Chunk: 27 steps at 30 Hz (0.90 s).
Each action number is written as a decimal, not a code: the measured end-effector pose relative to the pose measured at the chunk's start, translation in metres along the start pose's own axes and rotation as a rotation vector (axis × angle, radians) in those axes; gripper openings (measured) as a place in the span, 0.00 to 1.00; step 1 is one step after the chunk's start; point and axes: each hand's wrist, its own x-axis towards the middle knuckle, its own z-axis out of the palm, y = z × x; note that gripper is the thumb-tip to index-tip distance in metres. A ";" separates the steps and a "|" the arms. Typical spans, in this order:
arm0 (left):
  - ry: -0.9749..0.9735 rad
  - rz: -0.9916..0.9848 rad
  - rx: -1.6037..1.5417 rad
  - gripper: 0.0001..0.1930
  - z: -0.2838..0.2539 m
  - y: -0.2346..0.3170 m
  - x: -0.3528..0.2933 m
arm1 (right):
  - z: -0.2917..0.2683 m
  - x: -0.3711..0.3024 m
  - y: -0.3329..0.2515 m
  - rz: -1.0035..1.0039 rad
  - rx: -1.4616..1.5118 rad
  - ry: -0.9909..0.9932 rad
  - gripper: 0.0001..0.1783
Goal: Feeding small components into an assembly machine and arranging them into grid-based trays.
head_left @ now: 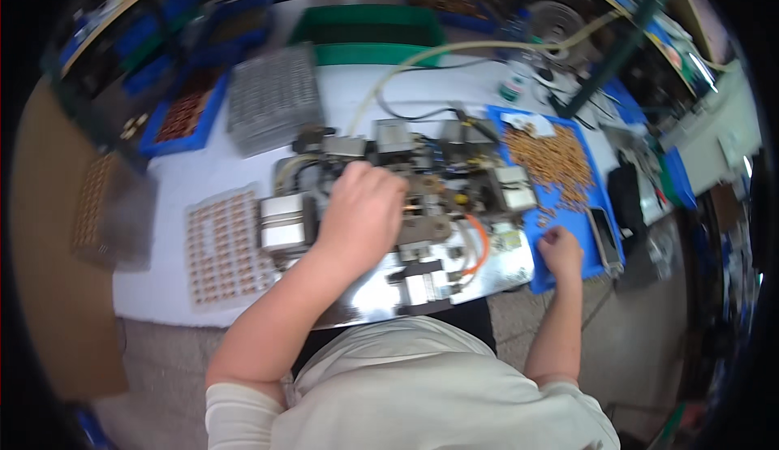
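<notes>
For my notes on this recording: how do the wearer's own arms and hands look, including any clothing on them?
The left hand and right hand are ungloved, and the forearms are bare, with no watch or bracelet visible. Short off-white sleeves match the shirt. Blur leaves rings uncertain.

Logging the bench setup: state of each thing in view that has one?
left hand: over machine, fingers bent, grip unclear
right hand: at blue tray, fingers curled, contents hidden
blue tray: holds brass-coloured parts, loose, heaped
clear tray: flat, holding parts in rows
tray stack: piled up
blue bin: open, holding reddish parts
green bin: upright, open-topped
orange tube: bent in a curve
</notes>
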 end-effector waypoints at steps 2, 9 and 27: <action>-0.030 -0.056 0.000 0.05 -0.007 0.001 0.001 | 0.007 0.003 0.004 -0.034 0.031 0.031 0.14; -0.358 -0.015 0.171 0.06 0.016 0.005 -0.012 | 0.017 0.011 0.009 -0.202 0.233 0.127 0.15; 0.097 -1.013 -0.034 0.13 -0.138 -0.115 -0.070 | 0.029 0.014 0.014 -0.199 0.561 0.369 0.15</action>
